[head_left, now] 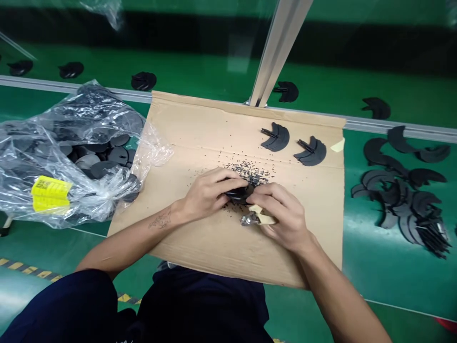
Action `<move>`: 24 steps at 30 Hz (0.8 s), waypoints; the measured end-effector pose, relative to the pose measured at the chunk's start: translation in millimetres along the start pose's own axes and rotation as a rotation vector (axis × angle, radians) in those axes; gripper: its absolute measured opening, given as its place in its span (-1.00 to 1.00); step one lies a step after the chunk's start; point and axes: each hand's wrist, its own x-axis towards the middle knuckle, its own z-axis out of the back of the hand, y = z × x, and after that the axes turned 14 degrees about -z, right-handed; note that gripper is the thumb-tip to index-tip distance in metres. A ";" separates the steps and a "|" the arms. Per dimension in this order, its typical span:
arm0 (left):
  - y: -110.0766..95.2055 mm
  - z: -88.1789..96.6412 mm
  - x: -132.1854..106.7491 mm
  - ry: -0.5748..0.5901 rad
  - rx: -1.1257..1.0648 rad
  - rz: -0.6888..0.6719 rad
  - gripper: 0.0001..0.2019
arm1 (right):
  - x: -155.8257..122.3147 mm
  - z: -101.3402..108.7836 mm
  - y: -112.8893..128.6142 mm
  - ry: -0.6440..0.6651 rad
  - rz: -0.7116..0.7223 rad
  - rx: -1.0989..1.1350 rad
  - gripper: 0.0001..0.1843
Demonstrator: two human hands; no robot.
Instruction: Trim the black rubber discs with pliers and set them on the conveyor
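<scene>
A dark, glossy black plastic part (236, 192) is gripped between the thumb and fingers of my left hand (209, 193), low over the cardboard sheet (200, 243). Close on its right, the fingertips of my right hand (282, 214) are pinched together at the part's edge. A small object with pale yellow wrapping (266, 219) and a shiny clear or metallic end sticks out from my right palm; its kind is not clear. Many tiny black scraps (252, 171) lie scattered around and beyond the part. Two curved black parts with stems (275, 137) rest at the sheet's far right.
On the left lies a clear plastic bag (71, 128) of black discs with a yellow label (52, 193). Several curved black parts (396, 190) are heaped on the green table (378, 271) at right. A metal post (278, 52) rises behind the cardboard, beside a clear panel.
</scene>
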 end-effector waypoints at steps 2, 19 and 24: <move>2.3 0.0 -0.5 -0.023 -0.028 -0.005 -0.70 | 1.8 5.6 -2.9 0.013 -0.058 0.049 -0.82; -1.1 3.2 0.9 -0.103 -0.191 -0.052 -0.66 | 4.9 13.3 -23.2 -0.062 0.015 -0.618 -0.81; -2.8 2.1 0.5 -0.101 -0.196 -0.046 -0.69 | 2.7 10.2 -22.6 -0.060 0.011 -0.644 -0.80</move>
